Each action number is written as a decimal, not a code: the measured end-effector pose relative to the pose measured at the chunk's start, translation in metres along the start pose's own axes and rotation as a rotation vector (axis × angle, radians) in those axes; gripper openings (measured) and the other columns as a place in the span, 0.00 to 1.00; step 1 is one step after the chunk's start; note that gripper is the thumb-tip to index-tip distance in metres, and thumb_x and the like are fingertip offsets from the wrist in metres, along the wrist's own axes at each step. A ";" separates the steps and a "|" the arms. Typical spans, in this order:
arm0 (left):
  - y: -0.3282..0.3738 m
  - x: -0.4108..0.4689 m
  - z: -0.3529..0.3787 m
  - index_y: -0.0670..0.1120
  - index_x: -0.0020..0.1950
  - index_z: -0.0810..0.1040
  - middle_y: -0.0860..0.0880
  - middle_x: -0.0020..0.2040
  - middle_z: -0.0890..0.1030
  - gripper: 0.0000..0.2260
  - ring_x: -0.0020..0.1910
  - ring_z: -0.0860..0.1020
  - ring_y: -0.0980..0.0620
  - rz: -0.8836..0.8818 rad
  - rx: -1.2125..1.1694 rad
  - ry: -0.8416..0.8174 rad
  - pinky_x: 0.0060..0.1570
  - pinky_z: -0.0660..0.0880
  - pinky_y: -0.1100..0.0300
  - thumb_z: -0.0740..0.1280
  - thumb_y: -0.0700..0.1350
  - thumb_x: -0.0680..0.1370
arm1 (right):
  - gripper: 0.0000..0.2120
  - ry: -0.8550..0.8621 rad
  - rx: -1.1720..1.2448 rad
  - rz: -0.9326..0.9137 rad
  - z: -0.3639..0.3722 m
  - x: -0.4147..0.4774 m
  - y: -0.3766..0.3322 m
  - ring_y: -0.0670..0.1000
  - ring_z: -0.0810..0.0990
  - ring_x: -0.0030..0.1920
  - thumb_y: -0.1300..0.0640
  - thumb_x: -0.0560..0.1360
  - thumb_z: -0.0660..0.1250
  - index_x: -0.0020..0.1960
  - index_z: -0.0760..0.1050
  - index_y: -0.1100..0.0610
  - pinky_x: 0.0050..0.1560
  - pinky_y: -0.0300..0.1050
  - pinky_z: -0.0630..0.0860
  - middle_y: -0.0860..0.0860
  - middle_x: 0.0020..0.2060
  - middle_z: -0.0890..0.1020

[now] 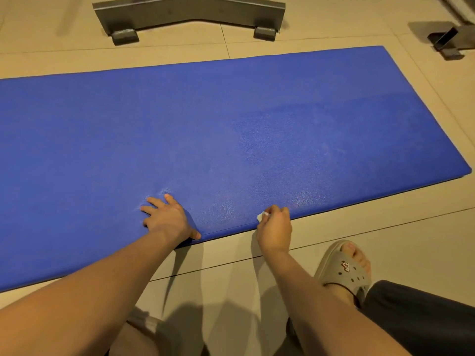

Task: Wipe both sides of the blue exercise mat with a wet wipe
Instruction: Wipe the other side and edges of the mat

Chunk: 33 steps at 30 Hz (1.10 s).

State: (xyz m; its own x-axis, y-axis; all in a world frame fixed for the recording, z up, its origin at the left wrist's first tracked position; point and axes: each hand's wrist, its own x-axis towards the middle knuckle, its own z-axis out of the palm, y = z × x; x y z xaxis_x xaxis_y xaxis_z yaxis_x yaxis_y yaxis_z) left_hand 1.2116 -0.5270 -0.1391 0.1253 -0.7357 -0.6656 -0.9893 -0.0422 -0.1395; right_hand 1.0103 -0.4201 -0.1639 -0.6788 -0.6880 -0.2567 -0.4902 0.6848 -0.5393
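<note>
Lying flat on the tiled floor (257, 291), the blue exercise mat (231, 124) ran across the whole view. At its near edge the right hand (275, 227) pinched a small bunched white wet wipe (261, 217) against the mat. The left hand (167, 219) pressed down beside it, fingers spread. A beige clog (344, 268) stood nearby; grey metal feet (190, 14) sat beyond the mat.

A gym or workout room is suggested — a blue exercise mat (231, 124) is spread flat on a beige tiled floor (411, 227), a grey metal frame base (190, 11) is set on the floor at the far side, and another metal foot (447, 41) is seen far right.
</note>
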 end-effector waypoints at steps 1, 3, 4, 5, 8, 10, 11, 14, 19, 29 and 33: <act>0.000 -0.001 0.000 0.42 0.82 0.39 0.31 0.80 0.44 0.69 0.78 0.49 0.26 0.000 0.001 0.001 0.69 0.68 0.37 0.80 0.68 0.60 | 0.07 -0.022 -0.002 -0.006 0.006 -0.008 -0.005 0.57 0.80 0.47 0.61 0.81 0.62 0.55 0.77 0.61 0.48 0.44 0.72 0.55 0.55 0.73; 0.000 -0.002 -0.001 0.42 0.82 0.40 0.30 0.80 0.44 0.68 0.78 0.49 0.27 -0.001 -0.002 0.005 0.68 0.68 0.37 0.81 0.68 0.60 | 0.08 -0.066 -0.022 -0.052 0.016 -0.022 -0.018 0.56 0.80 0.49 0.59 0.82 0.61 0.57 0.77 0.60 0.46 0.40 0.69 0.55 0.55 0.73; 0.000 -0.003 -0.001 0.42 0.82 0.40 0.30 0.80 0.44 0.68 0.78 0.49 0.27 0.001 -0.004 0.007 0.68 0.68 0.38 0.81 0.67 0.60 | 0.09 -0.102 -0.027 -0.102 0.022 -0.029 -0.025 0.56 0.80 0.50 0.59 0.82 0.61 0.57 0.77 0.60 0.47 0.41 0.69 0.55 0.56 0.73; 0.000 -0.003 -0.001 0.42 0.82 0.40 0.31 0.80 0.44 0.68 0.78 0.49 0.27 0.003 -0.006 0.009 0.68 0.68 0.38 0.81 0.67 0.60 | 0.09 -0.156 -0.037 -0.170 0.028 -0.036 -0.032 0.56 0.79 0.52 0.59 0.81 0.61 0.58 0.77 0.60 0.49 0.42 0.70 0.55 0.56 0.73; -0.001 -0.004 0.000 0.43 0.82 0.40 0.31 0.80 0.44 0.68 0.78 0.49 0.27 0.003 -0.004 0.016 0.69 0.68 0.38 0.80 0.68 0.60 | 0.06 -0.310 -0.124 -0.380 0.045 -0.053 -0.046 0.59 0.77 0.51 0.61 0.80 0.64 0.55 0.76 0.59 0.51 0.48 0.73 0.56 0.56 0.73; -0.002 -0.004 0.000 0.43 0.82 0.40 0.31 0.80 0.44 0.68 0.79 0.49 0.28 0.003 -0.002 0.017 0.70 0.67 0.38 0.80 0.68 0.61 | 0.05 -0.325 -0.163 -0.419 0.044 -0.048 -0.045 0.59 0.77 0.51 0.61 0.79 0.64 0.55 0.74 0.58 0.50 0.50 0.73 0.56 0.55 0.74; -0.002 -0.004 -0.001 0.43 0.82 0.40 0.31 0.80 0.44 0.68 0.79 0.49 0.27 0.005 0.000 0.016 0.70 0.67 0.38 0.80 0.68 0.61 | 0.06 -0.305 -0.159 -0.415 0.040 -0.041 -0.040 0.58 0.77 0.50 0.62 0.79 0.63 0.56 0.74 0.58 0.50 0.50 0.72 0.55 0.54 0.74; -0.001 -0.003 -0.001 0.43 0.82 0.39 0.31 0.80 0.44 0.68 0.78 0.49 0.27 0.007 0.003 0.007 0.69 0.68 0.38 0.80 0.68 0.61 | 0.07 -0.184 -0.065 -0.274 0.017 -0.012 -0.021 0.55 0.76 0.48 0.64 0.78 0.63 0.56 0.74 0.59 0.48 0.47 0.71 0.54 0.53 0.76; 0.000 -0.004 -0.001 0.42 0.82 0.40 0.31 0.80 0.44 0.68 0.78 0.49 0.27 0.006 0.007 0.002 0.68 0.69 0.39 0.80 0.68 0.61 | 0.05 -0.057 -0.092 -0.038 -0.022 0.031 0.007 0.54 0.75 0.44 0.62 0.79 0.65 0.54 0.76 0.61 0.47 0.44 0.69 0.57 0.54 0.76; -0.002 -0.005 0.001 0.42 0.82 0.40 0.31 0.80 0.44 0.67 0.78 0.48 0.27 0.009 0.008 0.015 0.67 0.69 0.40 0.80 0.68 0.61 | 0.03 -0.358 -0.185 -0.372 0.043 -0.025 -0.051 0.59 0.78 0.50 0.63 0.78 0.65 0.51 0.76 0.59 0.43 0.46 0.67 0.56 0.52 0.76; -0.002 -0.004 0.002 0.42 0.82 0.40 0.31 0.80 0.45 0.67 0.78 0.49 0.27 0.010 0.021 0.023 0.67 0.69 0.40 0.79 0.69 0.61 | 0.04 -0.346 -0.195 -0.476 0.034 -0.015 -0.046 0.57 0.78 0.49 0.58 0.79 0.64 0.49 0.77 0.56 0.44 0.49 0.71 0.53 0.49 0.78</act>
State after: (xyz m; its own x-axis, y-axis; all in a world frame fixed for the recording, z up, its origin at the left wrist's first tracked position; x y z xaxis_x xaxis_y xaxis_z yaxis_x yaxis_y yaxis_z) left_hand 1.2132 -0.5230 -0.1376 0.1131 -0.7516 -0.6499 -0.9887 -0.0204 -0.1485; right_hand 1.0616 -0.4500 -0.1626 -0.1606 -0.9445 -0.2865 -0.8087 0.2924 -0.5104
